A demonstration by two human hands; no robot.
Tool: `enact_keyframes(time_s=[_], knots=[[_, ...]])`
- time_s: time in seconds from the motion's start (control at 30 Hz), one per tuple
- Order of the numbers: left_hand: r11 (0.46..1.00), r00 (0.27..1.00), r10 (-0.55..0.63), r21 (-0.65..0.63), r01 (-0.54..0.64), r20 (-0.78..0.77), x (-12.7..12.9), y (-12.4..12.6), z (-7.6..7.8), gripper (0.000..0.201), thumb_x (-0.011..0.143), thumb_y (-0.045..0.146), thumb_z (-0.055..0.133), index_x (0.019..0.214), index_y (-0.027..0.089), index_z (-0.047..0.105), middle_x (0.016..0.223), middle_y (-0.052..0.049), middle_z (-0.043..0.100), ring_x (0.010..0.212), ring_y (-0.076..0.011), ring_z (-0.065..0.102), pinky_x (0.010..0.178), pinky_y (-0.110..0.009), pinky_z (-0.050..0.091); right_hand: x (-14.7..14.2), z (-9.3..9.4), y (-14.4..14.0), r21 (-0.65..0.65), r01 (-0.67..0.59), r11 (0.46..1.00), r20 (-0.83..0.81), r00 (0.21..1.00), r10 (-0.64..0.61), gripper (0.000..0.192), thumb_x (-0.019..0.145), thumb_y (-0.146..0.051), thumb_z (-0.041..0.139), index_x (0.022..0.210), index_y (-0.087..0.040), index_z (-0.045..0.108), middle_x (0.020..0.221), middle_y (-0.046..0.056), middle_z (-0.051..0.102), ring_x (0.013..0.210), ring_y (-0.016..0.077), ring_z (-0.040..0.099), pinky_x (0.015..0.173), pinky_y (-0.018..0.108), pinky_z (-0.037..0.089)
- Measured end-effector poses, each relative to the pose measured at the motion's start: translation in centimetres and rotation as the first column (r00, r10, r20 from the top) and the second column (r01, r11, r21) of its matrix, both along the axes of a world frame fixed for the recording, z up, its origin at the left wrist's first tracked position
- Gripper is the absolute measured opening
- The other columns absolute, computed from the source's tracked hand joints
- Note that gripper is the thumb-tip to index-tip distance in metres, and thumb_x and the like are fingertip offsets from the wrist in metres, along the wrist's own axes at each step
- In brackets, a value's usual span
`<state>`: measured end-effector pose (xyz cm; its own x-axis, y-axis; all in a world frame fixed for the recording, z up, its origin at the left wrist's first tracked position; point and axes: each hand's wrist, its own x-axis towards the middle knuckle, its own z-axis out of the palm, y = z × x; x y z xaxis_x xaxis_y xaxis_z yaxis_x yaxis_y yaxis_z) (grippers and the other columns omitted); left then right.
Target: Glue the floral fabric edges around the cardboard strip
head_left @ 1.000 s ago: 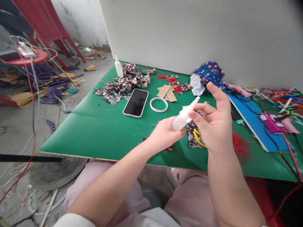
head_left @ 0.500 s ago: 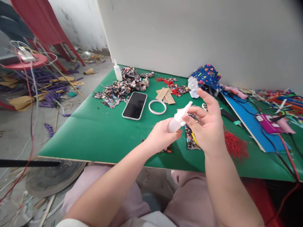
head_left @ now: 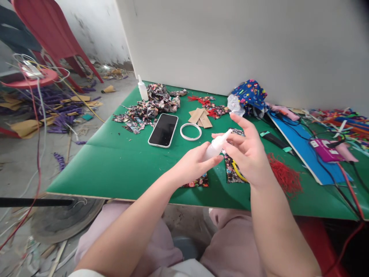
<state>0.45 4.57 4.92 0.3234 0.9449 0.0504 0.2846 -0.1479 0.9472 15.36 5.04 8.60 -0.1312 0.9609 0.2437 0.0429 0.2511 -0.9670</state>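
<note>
My left hand [head_left: 188, 163] is wrapped round the body of a small white squeeze bottle [head_left: 215, 147], tilted with its pointed nozzle up to the right. The thumb and a finger of my right hand [head_left: 250, 154] pinch the bottle near the base of its nozzle, and the index finger is raised. Beneath the hands lie a dark floral fabric piece [head_left: 198, 182] and another patterned fabric piece [head_left: 232, 173] with a curved yellow handle [head_left: 238, 172] on it, partly hidden by my right hand. A white ring [head_left: 190, 139] lies just beyond the left hand.
On the green table [head_left: 115, 165] lie a phone [head_left: 163, 130], brown card strips [head_left: 201, 117], crumpled floral fabric [head_left: 155, 104], red threads [head_left: 285, 175], a cutter [head_left: 275, 141] and a blue board [head_left: 305, 150]. A second white bottle [head_left: 142, 90] stands back left. Cables cross the right side.
The bottle has tilted slightly lower between my hands, and my right hand has shifted a little to the left. The view has moved slightly.
</note>
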Motion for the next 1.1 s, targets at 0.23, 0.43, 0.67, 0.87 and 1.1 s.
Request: enact_keyframes(time_s=[0.23,0.43,0.67,0.87,1.1], knots=[[0.963,0.959,0.030,0.264,0.048,-0.283,-0.4,2.0,-1.2,0.037,0.078,0.053,0.054,0.075,0.017,0.056,0.076,-0.001,0.046,0.073,-0.0164,0.045,0.064,-0.027,0.035,0.5,-1.7,0.8,0.079,0.018,0.997,0.046,0.999,-0.022,0.067,0.065,-0.020,0.074,0.125,-0.033,0.046,0.108,0.001,0.066,0.110,0.0197,0.058,0.099,0.043,0.042],[0.962,0.943,-0.009,0.256,0.099,-0.332,-0.4,3.1,-1.6,0.032,0.075,0.047,0.060,0.078,0.016,0.060,0.072,-0.001,0.051,0.070,-0.0155,0.046,0.061,-0.026,0.033,0.7,-2.7,1.4,0.134,0.094,0.986,0.143,0.983,-0.114,0.065,0.069,-0.024,0.071,0.128,-0.032,0.044,0.093,0.000,0.068,0.095,0.0182,0.062,0.094,0.042,0.045],[0.985,0.939,-0.061,0.130,0.111,-0.338,0.0,3.8,-2.9,0.021,0.072,0.035,0.062,0.082,0.017,0.063,0.075,0.000,0.062,0.069,-0.0150,0.050,0.061,-0.025,0.034,0.9,-4.4,1.8,0.107,0.071,0.992,0.255,0.962,-0.097,0.069,0.070,-0.026,0.069,0.133,-0.033,0.040,0.091,0.000,0.068,0.091,0.0180,0.063,0.094,0.044,0.044],[0.987,0.943,-0.036,0.135,0.086,-0.332,0.3,3.6,-4.2,0.024,0.072,0.037,0.062,0.083,0.016,0.063,0.081,-0.002,0.065,0.073,-0.0164,0.054,0.066,-0.026,0.038,1.1,-5.4,1.8,0.146,0.053,0.988,0.337,0.936,-0.100,0.069,0.072,-0.028,0.068,0.134,-0.035,0.039,0.096,0.001,0.066,0.093,0.0182,0.062,0.095,0.044,0.045],[0.977,0.910,0.031,0.207,0.060,-0.413,0.6,3.5,-4.2,0.020,0.074,0.036,0.063,0.080,0.016,0.064,0.078,-0.002,0.066,0.068,-0.0159,0.055,0.060,-0.025,0.037,1.3,-5.1,1.7,0.161,0.009,0.987,0.401,0.913,-0.073,0.066,0.075,-0.019,0.065,0.134,-0.036,0.039,0.100,0.001,0.065,0.096,0.0170,0.062,0.093,0.039,0.048]])
